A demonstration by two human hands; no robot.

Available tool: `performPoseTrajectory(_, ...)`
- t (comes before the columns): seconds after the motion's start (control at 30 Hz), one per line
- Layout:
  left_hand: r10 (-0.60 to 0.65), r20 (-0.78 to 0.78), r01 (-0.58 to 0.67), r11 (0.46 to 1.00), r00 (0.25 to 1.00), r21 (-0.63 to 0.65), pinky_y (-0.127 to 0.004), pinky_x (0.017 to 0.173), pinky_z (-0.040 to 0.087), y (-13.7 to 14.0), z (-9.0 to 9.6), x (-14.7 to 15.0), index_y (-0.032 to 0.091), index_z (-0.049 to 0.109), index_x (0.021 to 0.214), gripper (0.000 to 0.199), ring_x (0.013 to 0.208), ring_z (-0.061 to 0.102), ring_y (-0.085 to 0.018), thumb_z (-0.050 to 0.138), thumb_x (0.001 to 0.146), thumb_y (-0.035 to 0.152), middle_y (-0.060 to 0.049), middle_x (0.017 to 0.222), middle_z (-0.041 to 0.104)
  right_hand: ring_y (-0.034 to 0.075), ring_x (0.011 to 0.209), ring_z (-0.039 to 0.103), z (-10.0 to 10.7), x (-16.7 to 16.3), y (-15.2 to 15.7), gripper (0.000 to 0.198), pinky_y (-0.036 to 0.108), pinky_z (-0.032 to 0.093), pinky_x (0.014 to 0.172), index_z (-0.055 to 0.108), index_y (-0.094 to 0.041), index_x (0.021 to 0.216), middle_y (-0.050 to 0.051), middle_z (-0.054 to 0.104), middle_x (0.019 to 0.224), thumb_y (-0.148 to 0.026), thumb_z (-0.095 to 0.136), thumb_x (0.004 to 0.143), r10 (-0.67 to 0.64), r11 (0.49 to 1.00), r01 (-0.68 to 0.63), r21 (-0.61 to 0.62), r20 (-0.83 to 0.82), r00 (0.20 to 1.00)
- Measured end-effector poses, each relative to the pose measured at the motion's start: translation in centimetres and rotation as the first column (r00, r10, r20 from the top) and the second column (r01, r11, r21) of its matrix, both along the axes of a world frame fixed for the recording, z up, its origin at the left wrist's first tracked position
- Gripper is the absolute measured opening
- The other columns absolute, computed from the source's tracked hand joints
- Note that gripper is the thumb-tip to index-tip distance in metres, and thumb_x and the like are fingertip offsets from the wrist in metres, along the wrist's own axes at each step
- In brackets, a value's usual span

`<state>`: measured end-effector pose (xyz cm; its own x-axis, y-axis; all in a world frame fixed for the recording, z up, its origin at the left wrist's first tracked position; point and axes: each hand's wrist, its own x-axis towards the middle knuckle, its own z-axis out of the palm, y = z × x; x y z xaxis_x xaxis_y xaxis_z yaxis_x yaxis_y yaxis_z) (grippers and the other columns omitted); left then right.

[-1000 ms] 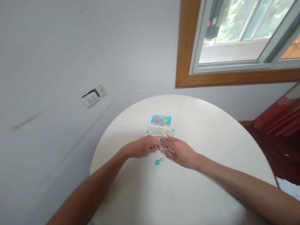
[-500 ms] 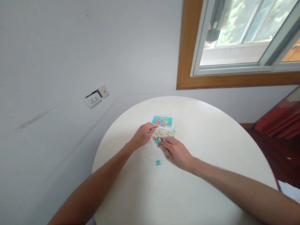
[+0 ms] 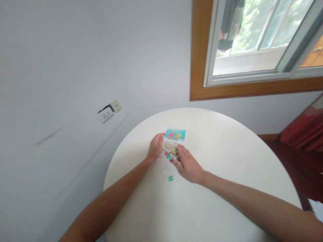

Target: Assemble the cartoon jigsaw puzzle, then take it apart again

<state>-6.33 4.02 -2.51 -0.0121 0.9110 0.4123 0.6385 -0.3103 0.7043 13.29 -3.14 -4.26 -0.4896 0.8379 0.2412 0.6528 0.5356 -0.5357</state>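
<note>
A heap of small jigsaw pieces [image 3: 169, 152] lies on the white round table [image 3: 214, 151], some pieces coloured side up, others showing a beige back. My left hand [image 3: 156, 146] rests along the heap's left side, fingers extended. On the right side my right hand [image 3: 188, 164] lies against the pieces, its fingers stretched out and thumb apart. Just beyond the heap is a picture card [image 3: 176, 134] with two cartoon figures on turquoise. One turquoise jigsaw piece [image 3: 171, 178] sits alone nearer to me. Pieces under my right fingers are partly hidden.
The table's far edge comes close to a white wall [image 3: 151, 50] with a power socket [image 3: 105, 114]. A wood-framed window [image 3: 198, 50] is at the upper right. A red curtain [image 3: 305, 129] hangs beyond the table's right side.
My right hand has gone from curled fingers to outstretched ones against the heap. The left hand has turned to stand along the heap's side, and the pieces sit closer together.
</note>
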Motion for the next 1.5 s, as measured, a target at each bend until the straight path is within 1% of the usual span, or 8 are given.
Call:
performPoseTrajectory(0.17, -0.192, -0.137, 0.198, 0.980, 0.972, 0.025, -0.038, 0.108, 0.039, -3.1, 2.1, 1.9, 0.018, 0.069, 0.096, 0.027, 0.115, 0.057, -0.019, 0.043, 0.093, 0.025, -0.007, 0.116, 0.067, 0.028, 0.143, 0.030, -0.8, 1.8, 3.3, 0.057, 0.048, 0.026, 0.117, 0.035, -0.005, 0.146, 0.021, 0.038, 0.151, -0.034, 0.029, 0.098, -0.196, 0.980, 0.199, 0.003, -0.136, 0.971)
performPoseTrajectory(0.27, -0.546, -0.471, 0.556, 0.820, 0.693, -0.133, -0.043, 0.115, 0.029, -6.5, 2.7, 4.1, 0.018, 0.056, 0.130, 0.040, 0.132, 0.045, -0.023, 0.048, 0.094, 0.034, -0.011, 0.139, 0.053, 0.025, 0.141, 0.033, -1.5, 2.8, 5.1, 0.054, 0.047, 0.027, 0.117, 0.040, -0.007, 0.144, 0.018, 0.041, 0.150, -0.020, 0.034, 0.092, -0.202, 0.978, 0.208, 0.019, -0.174, 0.964)
performPoseTrajectory(0.37, -0.510, -0.629, 0.513, 0.835, 0.587, -0.198, -0.047, 0.119, 0.019, -9.2, 2.6, 5.7, 0.009, 0.026, 0.150, 0.078, 0.145, 0.022, -0.029, 0.054, 0.090, 0.049, -0.018, 0.156, 0.027, 0.024, 0.138, 0.038, -2.1, 3.3, 6.3, 0.054, 0.044, 0.031, 0.115, 0.045, -0.008, 0.140, 0.018, 0.045, 0.146, -0.015, 0.036, 0.087, -0.232, 0.970, 0.243, 0.017, -0.234, 0.944)
performPoseTrajectory(0.57, -0.488, -0.715, 0.533, 0.825, 0.502, -0.189, -0.053, 0.119, 0.013, -10.5, 1.5, 6.9, 0.034, 0.034, 0.147, 0.051, 0.146, 0.020, -0.027, 0.040, 0.098, 0.046, 0.000, 0.156, 0.031, 0.022, 0.126, 0.050, -2.1, 4.9, 8.4, 0.047, 0.043, 0.035, 0.110, 0.052, -0.014, 0.131, 0.014, 0.057, 0.133, -0.020, 0.029, 0.091, -0.356, 0.923, 0.384, -0.009, -0.400, 0.845)
performPoseTrajectory(0.77, -0.411, -0.731, 0.404, 0.893, 0.545, -0.200, -0.054, 0.117, 0.019, -8.5, 0.7, 5.6, 0.031, 0.036, 0.147, 0.046, 0.145, 0.025, -0.027, 0.028, 0.102, 0.035, 0.000, 0.154, 0.036, 0.026, 0.126, 0.048, -1.8, 5.5, 9.0, 0.047, 0.044, 0.035, 0.110, 0.052, -0.011, 0.131, 0.019, 0.055, 0.132, -0.034, 0.033, 0.095, -0.406, 0.893, 0.449, 0.012, -0.410, 0.817)
performPoseTrajectory(1.07, -0.224, -0.751, 0.150, 0.974, 0.621, -0.167, -0.051, 0.116, 0.023, -7.0, -0.5, 0.5, 0.022, 0.042, 0.144, 0.047, 0.142, 0.030, -0.027, 0.031, 0.099, 0.028, -0.006, 0.152, 0.039, 0.024, 0.133, 0.042, -1.1, 4.5, 7.4, 0.044, 0.043, 0.032, 0.112, 0.053, -0.014, 0.134, 0.015, 0.050, 0.141, -0.029, 0.033, 0.097, -0.268, 0.952, 0.286, 0.109, -0.153, 0.951)
performPoseTrajectory(1.27, -0.271, -0.754, 0.292, 0.950, 0.598, -0.111, -0.047, 0.119, 0.018, -6.4, -0.1, 3.6, 0.021, 0.033, 0.149, 0.053, 0.145, 0.024, -0.024, 0.033, 0.099, 0.040, -0.007, 0.155, 0.033, 0.025, 0.143, 0.028, -0.3, 3.5, 6.6, 0.049, 0.049, 0.023, 0.115, 0.043, -0.016, 0.144, 0.011, 0.038, 0.153, -0.031, 0.031, 0.099, 0.015, 0.989, -0.041, 0.141, 0.175, 0.984)
performPoseTrajectory(1.5, -0.270, -0.758, 0.247, 0.958, 0.594, -0.147, -0.051, 0.118, 0.016, -5.2, -0.4, 4.1, 0.015, 0.038, 0.145, 0.058, 0.145, 0.024, -0.029, 0.033, 0.098, 0.049, -0.011, 0.152, 0.038, 0.028, 0.143, 0.028, -0.3, 4.3, 9.0, 0.050, 0.051, 0.020, 0.115, 0.041, -0.013, 0.145, 0.011, 0.038, 0.153, -0.028, 0.029, 0.099, -0.105, 0.988, 0.071, 0.138, 0.256, 0.961)
